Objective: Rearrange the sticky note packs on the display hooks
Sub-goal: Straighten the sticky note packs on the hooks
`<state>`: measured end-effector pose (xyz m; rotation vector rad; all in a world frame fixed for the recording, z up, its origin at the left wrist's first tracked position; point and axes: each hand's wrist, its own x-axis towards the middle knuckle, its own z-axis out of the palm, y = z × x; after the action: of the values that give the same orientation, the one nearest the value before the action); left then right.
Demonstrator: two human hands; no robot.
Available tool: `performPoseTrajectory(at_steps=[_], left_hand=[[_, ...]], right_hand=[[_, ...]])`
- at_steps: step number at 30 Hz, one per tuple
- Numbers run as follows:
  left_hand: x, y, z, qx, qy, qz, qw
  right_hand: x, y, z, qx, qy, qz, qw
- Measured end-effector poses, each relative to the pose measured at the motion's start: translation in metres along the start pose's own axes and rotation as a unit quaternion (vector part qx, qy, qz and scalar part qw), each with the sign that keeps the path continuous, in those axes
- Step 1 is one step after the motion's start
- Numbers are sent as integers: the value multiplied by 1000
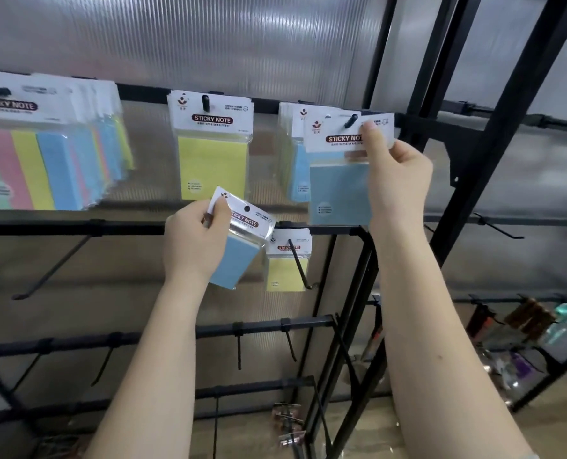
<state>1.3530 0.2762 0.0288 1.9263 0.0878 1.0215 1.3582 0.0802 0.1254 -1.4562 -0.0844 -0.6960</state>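
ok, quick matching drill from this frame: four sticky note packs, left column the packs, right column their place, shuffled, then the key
Packs:
1. blue pack in the left hand
2. blue pack in the right hand
3. yellow pack on the upper rail
4. multicolour packs

Places:
A. far left hook, thick stack
B. at the tip of the right upper hook
C. off every hook, tilted
D. middle upper hook, hanging straight

Pairs: 1-C, 2-B, 3-D, 4-A

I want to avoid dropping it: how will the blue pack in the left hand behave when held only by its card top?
The blue pack probably swings: it hangs tilted from the left hand. Its glossy sleeve looks slippery. The pad likely stays stiff.
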Motion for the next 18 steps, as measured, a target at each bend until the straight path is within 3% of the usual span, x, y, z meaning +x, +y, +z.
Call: performPoseTrajectory(at_steps=[7, 18], left_hand=[[-4, 7, -3, 11, 13, 2, 1000], [-12, 10, -11, -16, 21, -8, 1000]], right_hand=[[21, 15, 19, -17, -14, 28, 999], [38, 23, 33, -4, 59, -14, 998]])
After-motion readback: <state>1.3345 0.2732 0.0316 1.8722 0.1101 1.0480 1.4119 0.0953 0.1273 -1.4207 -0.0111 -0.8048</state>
